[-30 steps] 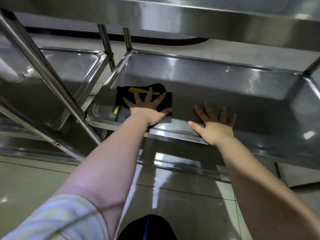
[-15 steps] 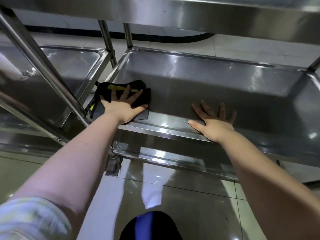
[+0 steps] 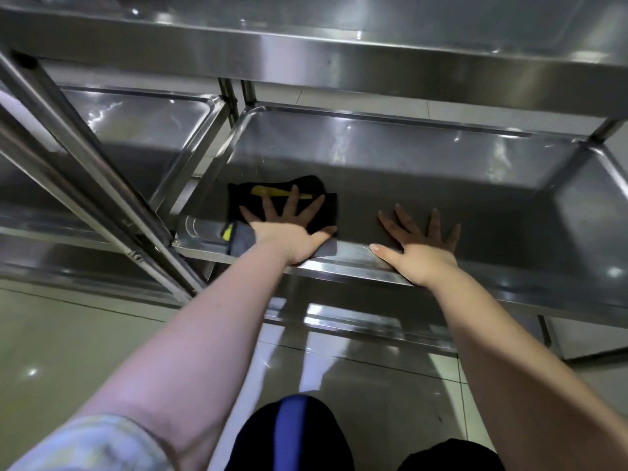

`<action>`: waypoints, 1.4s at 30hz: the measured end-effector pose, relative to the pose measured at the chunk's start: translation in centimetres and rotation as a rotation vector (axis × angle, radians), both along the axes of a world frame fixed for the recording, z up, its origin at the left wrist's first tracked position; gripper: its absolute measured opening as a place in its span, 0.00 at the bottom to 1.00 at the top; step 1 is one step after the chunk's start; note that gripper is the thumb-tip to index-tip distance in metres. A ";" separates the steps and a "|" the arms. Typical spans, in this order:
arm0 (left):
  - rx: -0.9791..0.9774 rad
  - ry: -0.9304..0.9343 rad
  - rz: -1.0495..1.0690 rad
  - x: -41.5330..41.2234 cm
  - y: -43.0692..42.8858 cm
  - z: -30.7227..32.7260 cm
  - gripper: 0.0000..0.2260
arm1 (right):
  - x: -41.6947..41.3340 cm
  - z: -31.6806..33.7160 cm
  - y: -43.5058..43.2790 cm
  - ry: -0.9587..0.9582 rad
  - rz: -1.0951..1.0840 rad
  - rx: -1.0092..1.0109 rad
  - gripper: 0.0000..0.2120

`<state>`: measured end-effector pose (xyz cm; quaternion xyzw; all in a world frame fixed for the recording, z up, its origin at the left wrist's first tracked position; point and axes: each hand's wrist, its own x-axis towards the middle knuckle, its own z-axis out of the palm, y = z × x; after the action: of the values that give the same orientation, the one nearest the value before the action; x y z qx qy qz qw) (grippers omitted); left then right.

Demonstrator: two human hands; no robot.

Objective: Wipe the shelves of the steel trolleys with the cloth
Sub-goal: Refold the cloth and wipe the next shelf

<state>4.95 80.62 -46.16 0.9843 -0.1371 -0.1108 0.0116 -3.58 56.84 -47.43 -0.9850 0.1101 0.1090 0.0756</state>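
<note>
A black cloth (image 3: 244, 202) with yellow trim lies flat on the middle shelf (image 3: 407, 171) of the steel trolley, near the shelf's front left corner. My left hand (image 3: 289, 229) presses down on the cloth with fingers spread and straight. My right hand (image 3: 424, 246) rests flat on the bare steel to the right of the cloth, fingers spread, its heel at the shelf's front rim. The two hands are about a hand's width apart.
The trolley's upper shelf (image 3: 339, 45) overhangs the work area close above. A second steel trolley (image 3: 136, 130) stands to the left, its slanted posts (image 3: 85, 158) crossing the left side. A lower shelf (image 3: 356, 321) and glossy tiled floor (image 3: 85, 351) lie below.
My left hand slid the cloth out to the shelf's left edge and has now brought it back to the right. My right hand stayed planted in place.
</note>
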 end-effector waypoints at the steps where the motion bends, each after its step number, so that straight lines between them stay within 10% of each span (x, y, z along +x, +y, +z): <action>1: -0.009 -0.002 -0.033 -0.7 -1.9 0.0 0.32 | 0.0 0.1 -0.1 -0.032 -0.038 0.053 0.32; 20: -0.019 0.016 -0.083 -1.8 -2.7 -0.2 0.34 | -0.1 0.2 0.2 -0.030 -0.076 0.019 0.24; 29: -0.425 -0.134 -0.244 -5.0 -0.8 1.3 0.27 | -3.1 2.2 1.5 -0.480 0.048 0.554 0.18; 32: -0.475 -0.215 -0.436 -5.7 3.1 1.1 0.23 | -3.5 2.3 4.0 -0.331 0.300 0.363 0.23; 42: -0.466 -0.254 -0.504 -5.1 3.2 3.7 0.20 | -2.2 6.8 6.3 -0.392 0.151 0.081 0.09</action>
<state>-0.13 83.85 -42.49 0.8965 -0.3973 0.0471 0.1906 -5.74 63.13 -40.60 -0.9890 0.0146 -0.0748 0.1265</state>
